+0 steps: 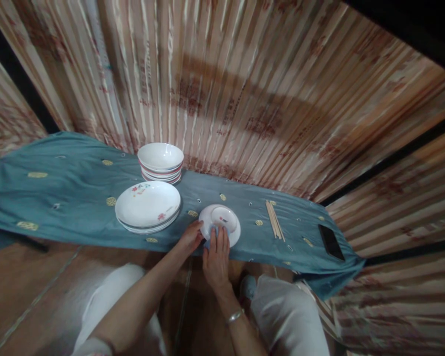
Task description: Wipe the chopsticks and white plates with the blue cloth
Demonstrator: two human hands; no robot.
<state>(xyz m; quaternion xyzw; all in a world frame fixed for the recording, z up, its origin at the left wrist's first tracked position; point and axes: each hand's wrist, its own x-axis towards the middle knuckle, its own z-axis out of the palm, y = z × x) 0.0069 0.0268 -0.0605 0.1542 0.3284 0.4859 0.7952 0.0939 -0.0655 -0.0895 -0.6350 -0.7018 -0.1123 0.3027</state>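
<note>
Evidently both hands are at one dish (224,215), which lies near the front edge of the teal cover (79,198), seemingly foot-up. Step in hand, as judged: rubbing with a blue cloth (206,244). Good technique would be to brace the rim, keep the cloth flat under the fingers, press evenly and follow the raised ring round without tipping the dish. Left hand (192,238): narrow, fingers on the rim at 9 o'clock; thumb placement unclear. Right hand (216,252): fingers extended, close together, pressing the cloth to the dish at 6 o'clock; grip beneath hidden. Outward, clock centred on the dish: plates (148,205), stacked, between 9 and 10, near the left hand; bowls (160,157), stacked, between 10 and 11, behind the plates; chopsticks (275,221) at 3; phone (331,242) just past 3, well apart.
</note>
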